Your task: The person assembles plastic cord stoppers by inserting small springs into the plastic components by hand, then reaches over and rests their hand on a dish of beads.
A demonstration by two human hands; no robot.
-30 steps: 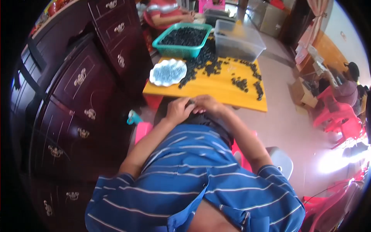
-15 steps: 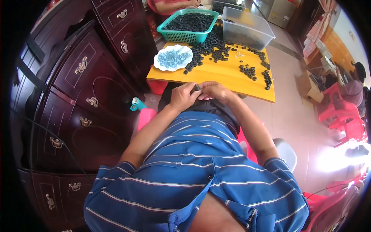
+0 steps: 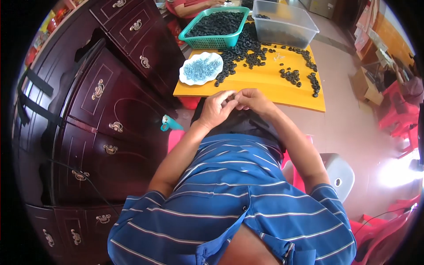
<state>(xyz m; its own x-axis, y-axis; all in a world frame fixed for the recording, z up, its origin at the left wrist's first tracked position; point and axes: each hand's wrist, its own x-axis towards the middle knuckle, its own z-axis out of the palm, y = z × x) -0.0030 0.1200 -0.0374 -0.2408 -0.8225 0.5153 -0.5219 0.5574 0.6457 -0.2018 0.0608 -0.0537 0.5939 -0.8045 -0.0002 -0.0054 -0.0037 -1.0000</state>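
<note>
Now we see the left hand [image 3: 216,109] and the right hand [image 3: 256,101] meeting over the dark trousers [image 3: 240,126], just off the near edge of the yellow counter [image 3: 265,90]. And there's the change: half a second ago we could spot a dark piece between them, and here it has gone from our view behind the fingers. We take that as close work going on out of sight. The grip, then: on the left, thumb and fingers curl in toward the other hand; on the right, thumb and forefinger come together at the tips. Whether either is clamped on that piece, we cannot tell.

Up on the counter, the black rings [image 3: 290,76] lie much as they did: a small cluster to the right, a row by the right edge, a bigger spread reaching back to the basket. That green basket [image 3: 212,43], far left, is heaped with dark pieces; the clear bin [image 3: 282,34] stands to its right. Nearer on the left, we have the white plate [image 3: 194,82] with its pale blue bits [image 3: 201,69]. Far off, past the basket, we catch a red sleeve [image 3: 182,9] and a co-worker's hand [image 3: 216,2].
</note>
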